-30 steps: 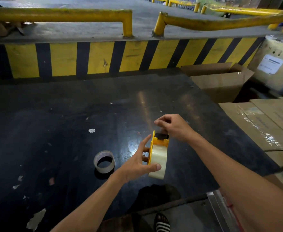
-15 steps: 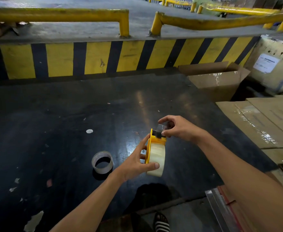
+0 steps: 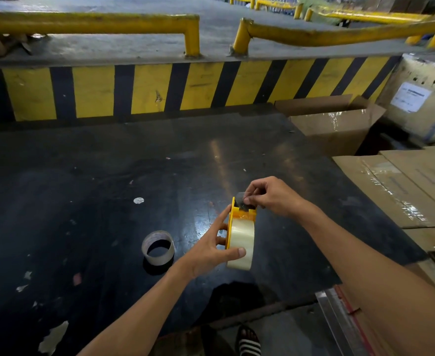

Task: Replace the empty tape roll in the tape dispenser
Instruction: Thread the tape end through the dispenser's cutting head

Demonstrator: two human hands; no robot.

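Yellow plastic forms the one tape dispenser (image 3: 240, 217) in view, held upright on edge just above the black bench (image 3: 82, 188), near its front edge. One full roll of clear tape (image 3: 242, 242) sits mounted in the dispenser. One empty tape roll (image 3: 157, 247), a thin whitish core, lies flat on the bench to the left of the dispenser, apart from it.

Two hands work on the dispenser. The left hand (image 3: 212, 253) grips it from the left side: the thumb curls over the face of the clear tape, while the fingers spread against the yellow side plate. The right hand (image 3: 270, 196) is at the top of the dispenser, its thumb and forefinger pinched together on the dark part at the cutter end; whether they hold the loose tape end or only the dark part cannot be told.

Right of the dispenser, past the bench edge, stand two flat taped cardboard cartons (image 3: 401, 186), and behind them one open cardboard box (image 3: 337, 127). Beyond the dispenser, at the far side of the bench, runs one yellow-and-black striped kerb (image 3: 160, 88) with two yellow guard rails (image 3: 95, 21) on top. Several scraps of paper (image 3: 53, 337) litter the bench left of the dispenser.
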